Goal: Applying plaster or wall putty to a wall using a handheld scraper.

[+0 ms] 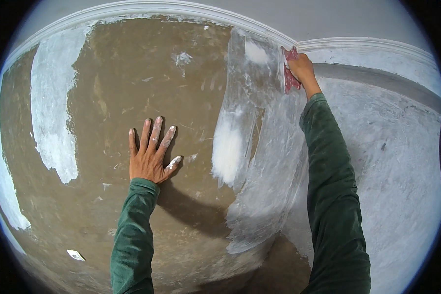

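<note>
My left hand [150, 156] lies flat on the brown wall [132, 78], fingers spread, with white smears on the fingertips and thumb. High up near the corner, my right hand [303, 67] grips a red putty spreader [291, 78] spotted with white. Its blade meets the wall just below the ceiling moulding, though its contact edge is partly hidden. Thin greyish-white putty [269, 166] coats the wall beside the corner, with a thicker white patch [228, 149] at its left edge and a smaller white patch [256, 52] near the top.
White moulding [181, 6] runs along the ceiling. A whitened side wall [392, 157] with a grey horizontal band [377, 78] adjoins on the right. White strips of putty [54, 98] mark the far left. A small white wall socket [75, 255] sits low left.
</note>
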{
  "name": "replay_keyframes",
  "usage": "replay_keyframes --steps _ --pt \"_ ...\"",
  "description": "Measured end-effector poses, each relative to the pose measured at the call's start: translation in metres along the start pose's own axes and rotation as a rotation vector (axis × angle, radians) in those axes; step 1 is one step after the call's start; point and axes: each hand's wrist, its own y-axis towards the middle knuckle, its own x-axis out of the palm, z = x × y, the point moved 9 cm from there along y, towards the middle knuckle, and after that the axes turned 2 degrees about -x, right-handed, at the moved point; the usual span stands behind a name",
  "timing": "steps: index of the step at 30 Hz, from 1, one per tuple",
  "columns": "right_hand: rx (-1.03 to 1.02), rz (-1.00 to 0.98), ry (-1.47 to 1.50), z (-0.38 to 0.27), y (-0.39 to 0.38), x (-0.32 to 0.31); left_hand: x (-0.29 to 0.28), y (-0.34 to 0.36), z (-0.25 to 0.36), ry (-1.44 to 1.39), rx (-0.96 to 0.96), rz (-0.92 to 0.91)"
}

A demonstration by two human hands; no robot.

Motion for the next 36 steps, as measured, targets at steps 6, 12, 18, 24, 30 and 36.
replay_keyframes --steps 6,12,18,24,30,36 --pt "-0.246 -0.021 -0.033 -0.121 -0.067 -0.002 -0.003 -0.002 -0.004 -0.009 -0.009 -0.011" --pt "-0.542 -0.032 0.162 -0.09 -0.041 -0.036 -0.001 0.001 0.0 -0.052 0.002 0.013" --pt "-0.552 -0.017 0.194 -0.083 0.004 -0.049 -0.004 -0.001 -0.001 -0.013 -0.004 0.022" --pt "-0.612 0.036 0.063 -0.102 0.014 -0.042 0.001 0.0 0.0 -0.003 -0.001 0.017" --pt "-0.617 0.098 -0.024 -0.118 0.009 -0.038 0.003 0.0 -0.001 0.008 -0.005 0.008" --pt "-0.669 0.124 0.02 -0.115 0.015 -0.036 -0.003 -0.001 0.0 0.005 -0.004 0.013"
